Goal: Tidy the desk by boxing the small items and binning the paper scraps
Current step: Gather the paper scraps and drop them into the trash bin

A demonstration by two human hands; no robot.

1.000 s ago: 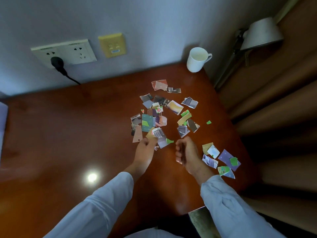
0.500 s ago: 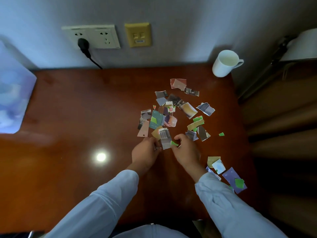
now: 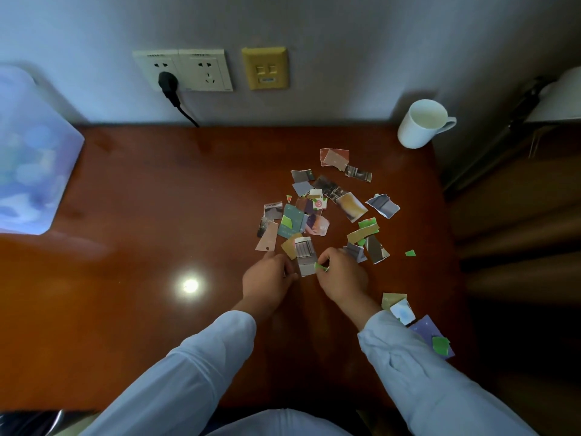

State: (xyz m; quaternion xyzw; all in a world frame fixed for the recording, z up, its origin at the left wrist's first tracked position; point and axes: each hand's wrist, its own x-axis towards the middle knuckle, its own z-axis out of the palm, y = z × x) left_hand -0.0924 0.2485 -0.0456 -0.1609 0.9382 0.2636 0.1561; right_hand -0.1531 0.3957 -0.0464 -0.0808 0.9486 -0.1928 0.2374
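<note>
Several torn paper scraps [image 3: 317, 212] lie scattered on the right half of the brown desk [image 3: 163, 215]. A few more scraps [image 3: 405, 313] sit near the desk's right front edge, beside my right sleeve. My right hand [image 3: 341, 273] pinches a small green scrap [image 3: 320, 267] at the near edge of the pile. My left hand [image 3: 270, 275] is just left of it, fingers curled at the edge of a grey striped scrap [image 3: 304, 253]; whether it grips that scrap is hidden by the knuckles.
A white mug [image 3: 421, 124] stands at the back right corner. A translucent bluish container [image 3: 31, 152] sits at the far left. Wall sockets with a black plug [image 3: 168, 84] are behind the desk. A lamp [image 3: 559, 99] stands to the right.
Both hands came together at the near edge of the pile, and the right hand picked up a green scrap. The view swung left, bringing the bluish container into sight.
</note>
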